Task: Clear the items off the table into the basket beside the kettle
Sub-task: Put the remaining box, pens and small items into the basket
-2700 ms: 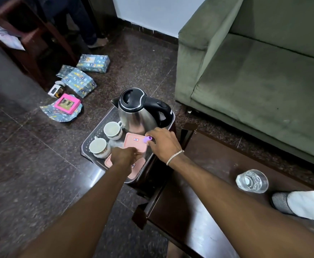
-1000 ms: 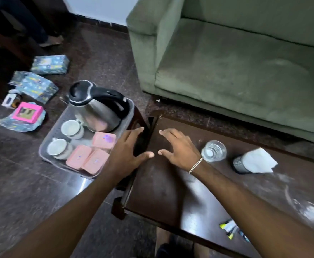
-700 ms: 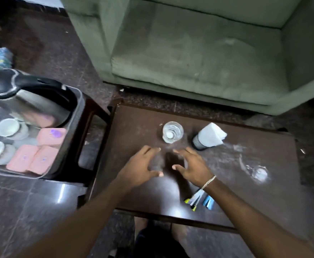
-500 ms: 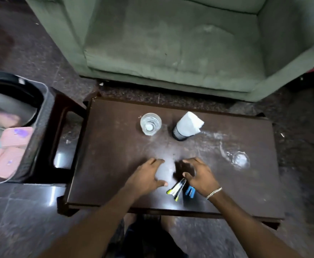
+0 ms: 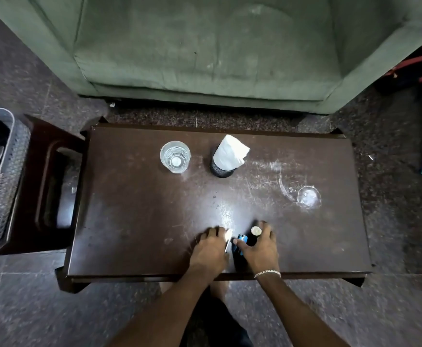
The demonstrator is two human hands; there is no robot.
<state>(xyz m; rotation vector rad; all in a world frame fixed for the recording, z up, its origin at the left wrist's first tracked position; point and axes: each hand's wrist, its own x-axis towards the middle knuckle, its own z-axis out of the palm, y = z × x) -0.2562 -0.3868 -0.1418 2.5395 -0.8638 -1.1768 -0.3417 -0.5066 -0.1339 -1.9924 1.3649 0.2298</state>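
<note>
Nearest the viewer, both hands are resting on the front edge of the dark wooden table (image 5: 134,209); the left hand (image 5: 211,249) is lying flat with fingers spread over a thin pale strip-like item (image 5: 228,240), apparently pinning rather than gripping it, though whether it has hold cannot be told; the right hand (image 5: 258,247) is curling loosely around small blue packets (image 5: 241,242), with a small round coin-like disc (image 5: 256,231) showing between its fingers, the grip half closed and not yet lifting anything; these flat pieces are probably light, thin and hard to pinch off a smooth top, so sliding them to the table edge or gathering them into a bundle is likely the easier hold; farther back, a clear drinking glass (image 5: 175,157) is standing upright, likely fragile and slippery, best taken around its wall; just beside it a dark cup (image 5: 221,169) is holding white paper napkins (image 5: 231,152), soft and light, best lifted by the cup; at right a wet ring mark (image 5: 302,194) is showing; the grey basket (image 5: 9,181) is standing well apart at far left.
</note>
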